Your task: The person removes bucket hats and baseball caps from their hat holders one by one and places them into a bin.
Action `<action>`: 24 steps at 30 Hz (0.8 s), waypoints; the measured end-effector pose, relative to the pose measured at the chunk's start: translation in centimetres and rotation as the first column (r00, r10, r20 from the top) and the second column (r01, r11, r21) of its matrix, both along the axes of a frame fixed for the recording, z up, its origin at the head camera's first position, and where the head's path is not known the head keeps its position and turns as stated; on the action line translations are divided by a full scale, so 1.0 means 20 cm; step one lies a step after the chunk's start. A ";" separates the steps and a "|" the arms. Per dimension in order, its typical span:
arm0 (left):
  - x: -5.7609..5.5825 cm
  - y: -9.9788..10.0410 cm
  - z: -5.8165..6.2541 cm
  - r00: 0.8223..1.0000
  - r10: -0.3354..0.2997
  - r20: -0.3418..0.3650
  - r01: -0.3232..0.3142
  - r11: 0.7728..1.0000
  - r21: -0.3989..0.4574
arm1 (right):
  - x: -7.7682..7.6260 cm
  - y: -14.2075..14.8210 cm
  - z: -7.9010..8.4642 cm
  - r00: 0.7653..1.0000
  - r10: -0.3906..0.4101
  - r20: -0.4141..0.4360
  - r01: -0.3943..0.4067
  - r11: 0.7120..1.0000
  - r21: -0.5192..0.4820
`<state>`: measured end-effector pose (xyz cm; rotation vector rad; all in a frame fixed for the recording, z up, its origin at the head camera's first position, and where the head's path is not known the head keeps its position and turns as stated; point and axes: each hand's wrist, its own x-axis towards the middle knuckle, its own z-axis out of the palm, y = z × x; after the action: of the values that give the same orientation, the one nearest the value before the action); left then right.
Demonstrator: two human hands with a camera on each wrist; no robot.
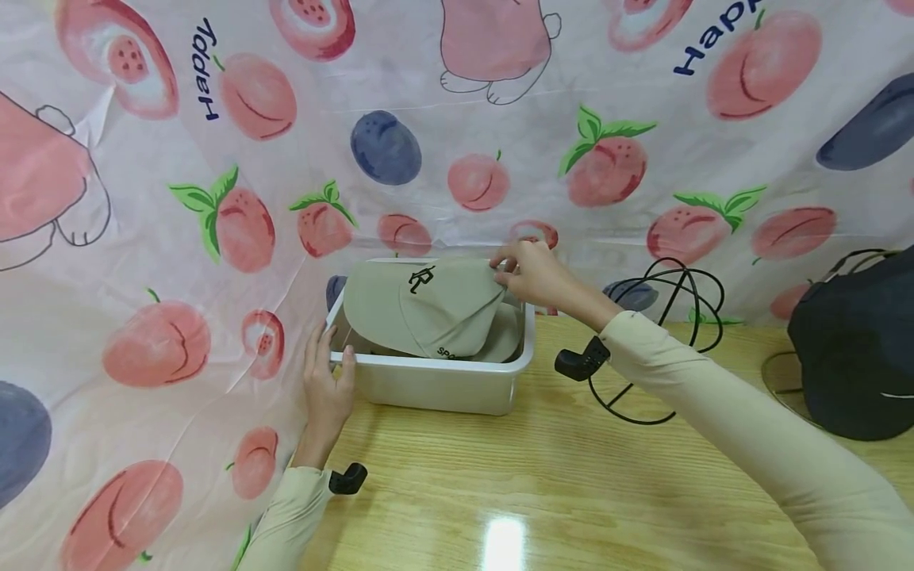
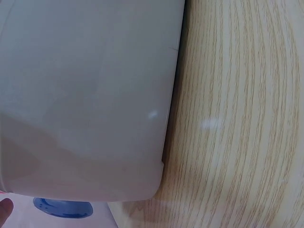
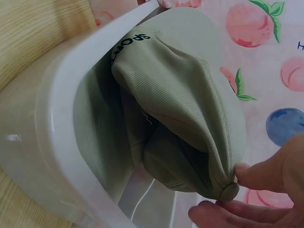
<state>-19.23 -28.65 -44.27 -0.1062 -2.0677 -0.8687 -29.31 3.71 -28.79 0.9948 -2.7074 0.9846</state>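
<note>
A khaki baseball cap (image 1: 428, 305) with dark lettering lies tilted over the opening of a white plastic bin (image 1: 435, 385). My right hand (image 1: 531, 274) pinches the crown near its button; thumb and forefinger show there in the right wrist view. More khaki fabric (image 1: 503, 333) sits below the crown inside the bin, and I cannot tell whether it belongs to a second cap. At the bin's front left corner, my left hand (image 1: 330, 388) rests on the rim with its fingers fairly straight. In the left wrist view, the bin's wall (image 2: 90, 99) fills much of the picture.
The bin stands on a wooden table (image 1: 571, 476) against a fruit-patterned cloth (image 1: 400, 71), which also hangs along the left side. Right of the bin is a black wire frame (image 1: 674, 277). A black cap (image 1: 857, 357) stands at the far right.
</note>
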 end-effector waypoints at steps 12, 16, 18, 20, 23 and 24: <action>0.00 0.03 0.00 1.000 -0.006 0.008 0.006 0.999 0.033 | 0.03 0.10 0.01 0.988 0.115 -0.101 -0.111 0.993 0.044; 0.01 0.03 0.00 1.000 -0.002 0.010 0.001 0.999 0.034 | 0.04 0.14 0.04 0.985 0.126 -0.117 -0.122 0.992 0.038; 0.01 0.02 0.00 1.000 -0.001 0.009 0.000 0.999 0.037 | 0.04 0.17 0.05 0.984 0.126 -0.122 -0.123 0.992 0.028; 0.01 0.02 0.00 1.000 0.002 0.009 -0.002 0.999 0.037 | 0.05 0.19 0.07 0.984 0.123 -0.127 -0.122 0.992 0.017; 0.01 0.02 0.00 1.000 0.007 0.009 -0.007 0.999 0.041 | 0.06 0.23 0.10 0.985 0.114 -0.129 -0.113 0.994 0.008; 0.01 0.02 0.00 1.000 0.008 0.008 -0.009 0.999 0.042 | 0.07 0.24 0.10 0.986 0.111 -0.125 -0.111 0.994 0.007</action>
<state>-19.02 -28.22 -44.25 -0.0712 -2.0542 -0.9083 -27.93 8.51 -26.71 1.1771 -2.5748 0.9059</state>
